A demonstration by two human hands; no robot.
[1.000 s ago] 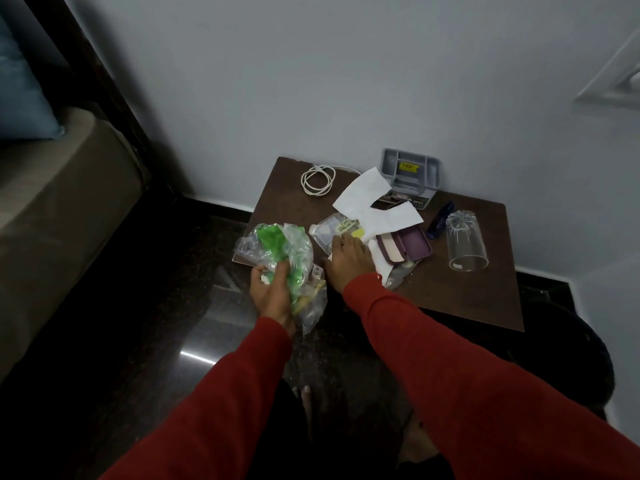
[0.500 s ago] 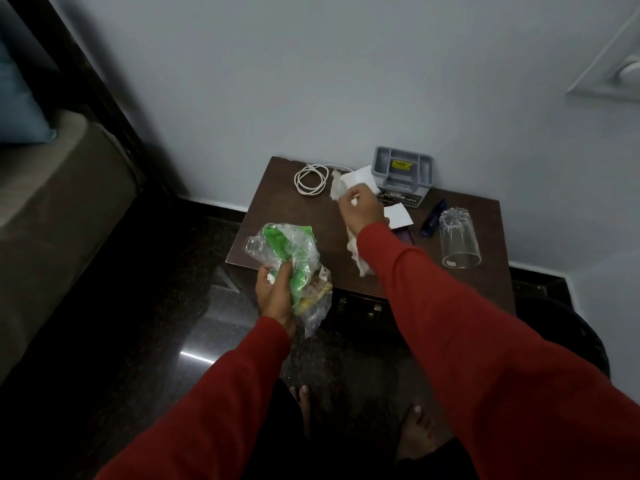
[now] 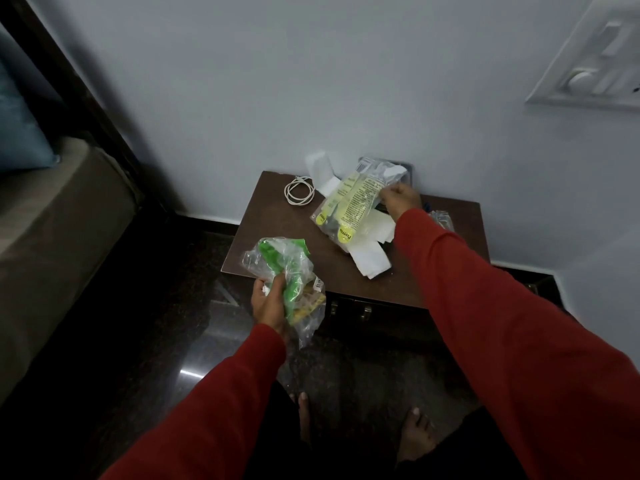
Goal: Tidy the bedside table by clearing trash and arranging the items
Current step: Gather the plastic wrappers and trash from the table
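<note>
Brown wooden table (image 3: 277, 220); hands (image 3: 401, 199) grip crinkled clear plastic wrappers (image 3: 349, 206).

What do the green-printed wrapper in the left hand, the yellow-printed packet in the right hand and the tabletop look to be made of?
Green-printed wrapper: thin clear plastic film, glossy, crumpled with bright glints. Yellow-printed packet: likewise clear plastic film, see-through. Tabletop: probably wood or wood-look laminate, dark brown, matte.

A single head-worn camera looks forward and steeply down from standing height at the dark brown wooden bedside table (image 3: 277, 233) against the pale wall (image 3: 311, 81). Both red-sleeved arms reach in from the bottom edge, close to the lens.
</note>
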